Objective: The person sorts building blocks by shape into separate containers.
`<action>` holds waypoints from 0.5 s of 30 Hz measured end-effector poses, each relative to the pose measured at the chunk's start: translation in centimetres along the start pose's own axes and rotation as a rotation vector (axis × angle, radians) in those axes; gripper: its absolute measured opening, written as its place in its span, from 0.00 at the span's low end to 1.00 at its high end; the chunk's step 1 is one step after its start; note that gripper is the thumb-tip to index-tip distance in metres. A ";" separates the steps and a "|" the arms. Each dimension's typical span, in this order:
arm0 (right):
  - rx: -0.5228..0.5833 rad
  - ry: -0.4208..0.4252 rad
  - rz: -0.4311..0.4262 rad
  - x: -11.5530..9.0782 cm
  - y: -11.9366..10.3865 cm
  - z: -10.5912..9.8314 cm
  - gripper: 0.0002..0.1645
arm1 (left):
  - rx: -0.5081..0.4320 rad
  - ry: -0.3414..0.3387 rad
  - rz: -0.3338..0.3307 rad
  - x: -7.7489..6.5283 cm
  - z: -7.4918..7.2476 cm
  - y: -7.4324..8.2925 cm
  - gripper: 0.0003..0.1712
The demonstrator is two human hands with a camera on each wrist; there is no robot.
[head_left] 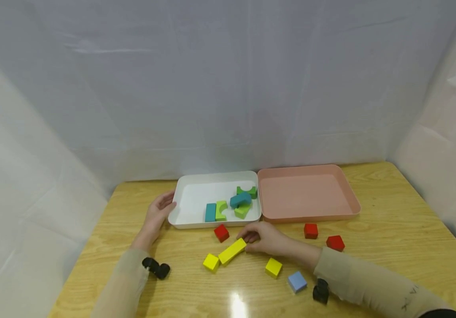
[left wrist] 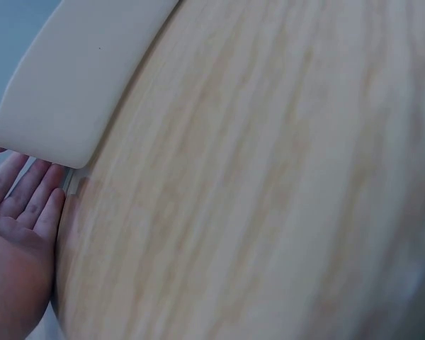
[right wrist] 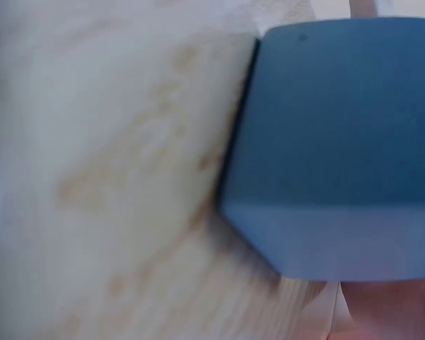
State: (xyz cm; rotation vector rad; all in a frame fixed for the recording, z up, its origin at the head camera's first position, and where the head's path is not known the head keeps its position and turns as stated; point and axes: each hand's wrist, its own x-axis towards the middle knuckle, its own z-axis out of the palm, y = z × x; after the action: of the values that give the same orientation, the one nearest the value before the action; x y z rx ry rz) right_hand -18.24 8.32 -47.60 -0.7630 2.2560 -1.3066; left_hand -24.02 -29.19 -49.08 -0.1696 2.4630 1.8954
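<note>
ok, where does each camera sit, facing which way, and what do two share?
Head: on the head, facing forward and down at table, white tray, pink tray; left hand, right hand and sleeves show.
Left wrist: worn there, facing white tray's outer wall and the table; part of the left hand shows.
Right wrist: worn there, facing the blue block close up; a sliver of right hand shows.
Head and right wrist share the blue block.
</note>
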 end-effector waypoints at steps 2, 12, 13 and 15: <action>-0.002 -0.001 0.001 0.0 0.1 0.0 0.16 | 0.000 0.000 0.003 0.0 0.0 0.0 0.32; 0.011 -0.008 0.009 -0.2 -0.1 -0.1 0.16 | 0.001 -0.012 -0.008 -0.2 0.0 0.3 0.33; 0.011 -0.006 0.008 -0.2 -0.1 -0.1 0.16 | 0.001 -0.012 -0.011 -0.2 0.0 0.3 0.33; 0.005 0.000 0.004 -0.3 -0.1 -0.1 0.15 | -0.001 -0.012 -0.018 -0.2 0.0 0.4 0.33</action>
State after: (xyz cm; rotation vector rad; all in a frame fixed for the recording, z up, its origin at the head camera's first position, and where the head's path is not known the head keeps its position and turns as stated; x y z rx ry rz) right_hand -18.10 8.53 -47.43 -0.7559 2.2522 -1.3102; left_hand -23.82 -29.05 -48.69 -0.1794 2.4447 1.8851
